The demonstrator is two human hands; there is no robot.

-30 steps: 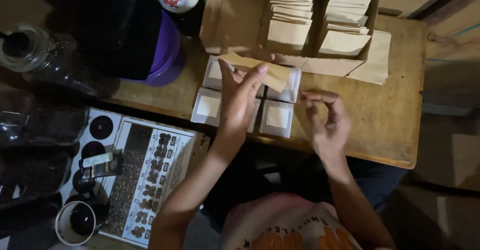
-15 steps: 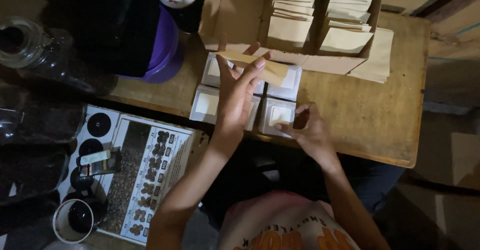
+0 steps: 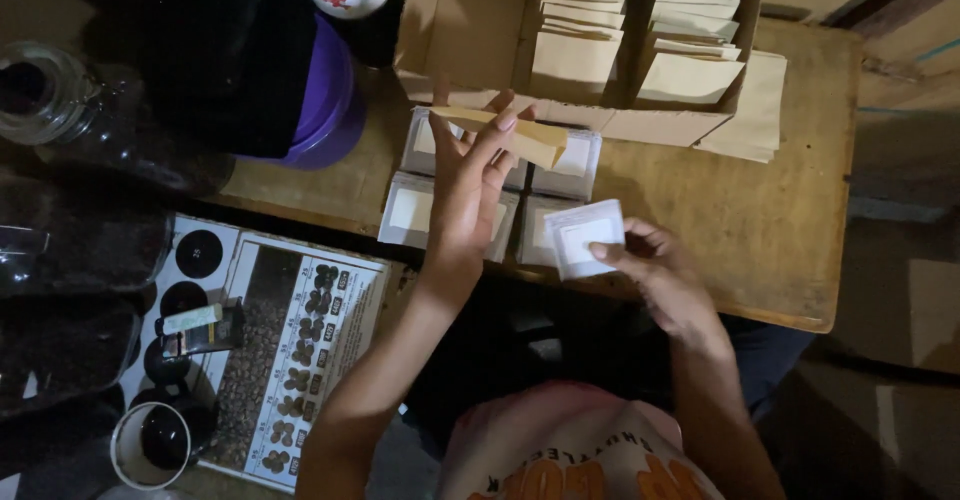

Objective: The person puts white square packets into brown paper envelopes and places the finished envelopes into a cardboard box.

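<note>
Dim warm light falling on the wooden table [image 3: 780, 230], left side in deep shadow, soft grainy focus throughout

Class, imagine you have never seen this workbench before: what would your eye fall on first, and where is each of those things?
At the centre, the left hand holds up a tan paper envelope over white packets lying on the wooden table. Just right of it, the right hand pinches a single white packet. Behind them, at the table's far edge, an open cardboard box stands filled with rows of tan envelopes.

Wooden table [image 3: 790, 260] under cardboard box [image 3: 470, 40]
</note>
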